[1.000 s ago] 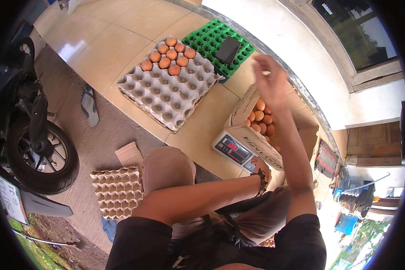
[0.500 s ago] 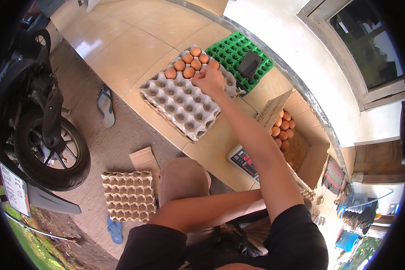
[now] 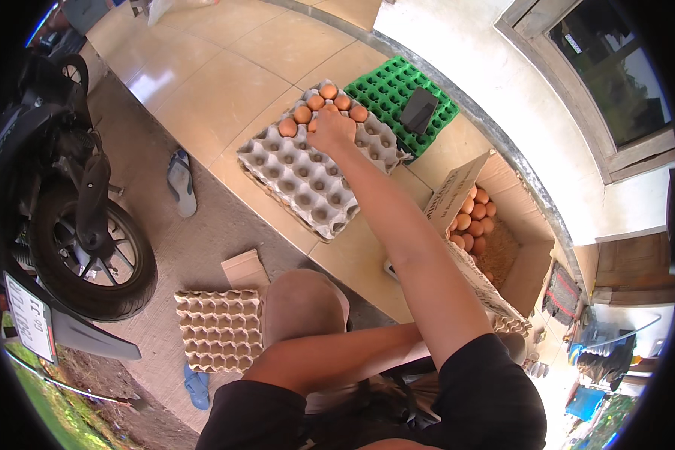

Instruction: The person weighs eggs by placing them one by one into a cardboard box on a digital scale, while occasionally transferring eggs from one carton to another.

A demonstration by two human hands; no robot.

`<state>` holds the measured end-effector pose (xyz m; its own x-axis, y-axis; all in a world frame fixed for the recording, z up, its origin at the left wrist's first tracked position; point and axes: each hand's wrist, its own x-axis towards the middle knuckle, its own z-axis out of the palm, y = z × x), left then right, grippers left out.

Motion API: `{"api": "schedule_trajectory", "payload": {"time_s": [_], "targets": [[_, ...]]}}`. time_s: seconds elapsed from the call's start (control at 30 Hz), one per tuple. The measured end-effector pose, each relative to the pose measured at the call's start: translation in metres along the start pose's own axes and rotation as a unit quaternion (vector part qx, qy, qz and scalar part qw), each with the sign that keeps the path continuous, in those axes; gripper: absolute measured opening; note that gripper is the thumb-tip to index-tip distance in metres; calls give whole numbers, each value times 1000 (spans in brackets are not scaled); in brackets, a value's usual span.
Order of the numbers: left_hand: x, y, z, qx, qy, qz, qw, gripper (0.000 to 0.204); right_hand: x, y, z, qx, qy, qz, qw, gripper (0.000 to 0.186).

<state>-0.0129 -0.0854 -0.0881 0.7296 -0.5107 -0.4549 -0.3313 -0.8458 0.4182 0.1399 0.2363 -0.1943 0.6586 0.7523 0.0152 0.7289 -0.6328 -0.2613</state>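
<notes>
My right hand point(image 3: 332, 133) reaches over a grey cardboard egg tray point(image 3: 300, 184), its fingers curled down at an egg in the filled end. Several brown eggs point(image 3: 288, 127) sit in the cups around it, and the hand partly covers some of them. The fingertips are hidden behind the back of the hand. My left forearm point(image 3: 360, 354) crosses to the right beneath my right arm, which hides its far end; the left hand does not show.
A green egg tray point(image 3: 386, 86) with a black phone point(image 3: 418, 110) lies beyond. At right stands an open cardboard box point(image 3: 521, 214) holding eggs. A scale point(image 3: 389, 268) is mostly covered by my arm. Brown empty trays point(image 3: 219, 330) and a parked motorcycle point(image 3: 90, 247) are at left.
My right hand has shifted left across the filled end of the tray, uncovering the egg at the right and covering ones in the middle. The scale's display is now hidden by my arm.
</notes>
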Motion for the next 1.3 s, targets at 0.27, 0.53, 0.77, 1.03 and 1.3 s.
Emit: {"api": "schedule_trajectory", "payload": {"time_s": [0.27, 0.53, 0.77, 1.03, 1.3], "targets": [[5, -11, -20, -3, 1, -47, 999, 35, -50, 51, -94, 395, -124, 14, 910, 51], [15, 2, 2, 128, 10, -2, 992, 31, -200, 263, -226, 595, 7, 209, 776, 45], [28, 0, 9, 109, -25, -2, 994, 31, -270, 396, -153, 538, 103, 493, 676, 37], [41, 6, 12, 90, 16, -8, 996, 30, -253, 404, -109, 374, 174, 527, 743, 40], [18, -5, -16, 54, 43, -36, 997, 30, -191, 271, -191, 38, 461, 172, 870, 21]]}}
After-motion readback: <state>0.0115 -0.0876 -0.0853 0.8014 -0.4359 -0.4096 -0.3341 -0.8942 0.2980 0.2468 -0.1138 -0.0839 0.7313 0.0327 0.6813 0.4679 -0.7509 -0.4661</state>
